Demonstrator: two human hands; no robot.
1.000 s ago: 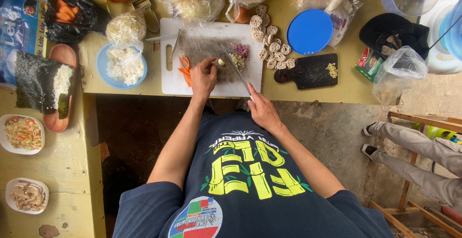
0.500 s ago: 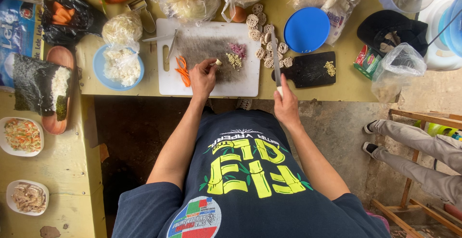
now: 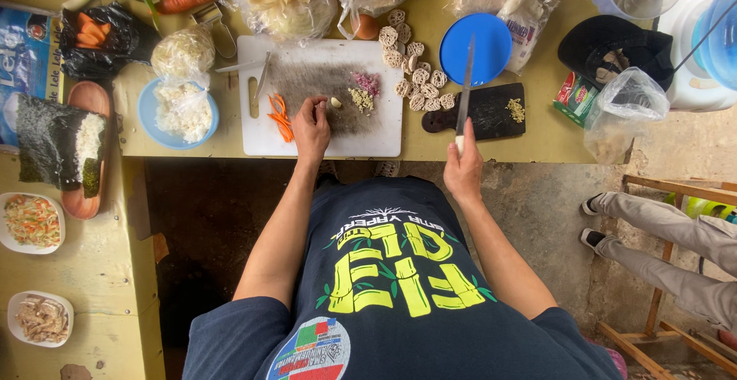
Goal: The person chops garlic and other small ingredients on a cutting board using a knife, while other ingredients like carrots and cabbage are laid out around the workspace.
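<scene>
Round blue plastic lid (image 3: pixel 476 48) up top, blue bowl of white shreds (image 3: pixel 178 109) on the left, seaweed sheet with rice (image 3: pixel 57 140) on a wooden tray (image 3: pixel 87 97).
</scene>
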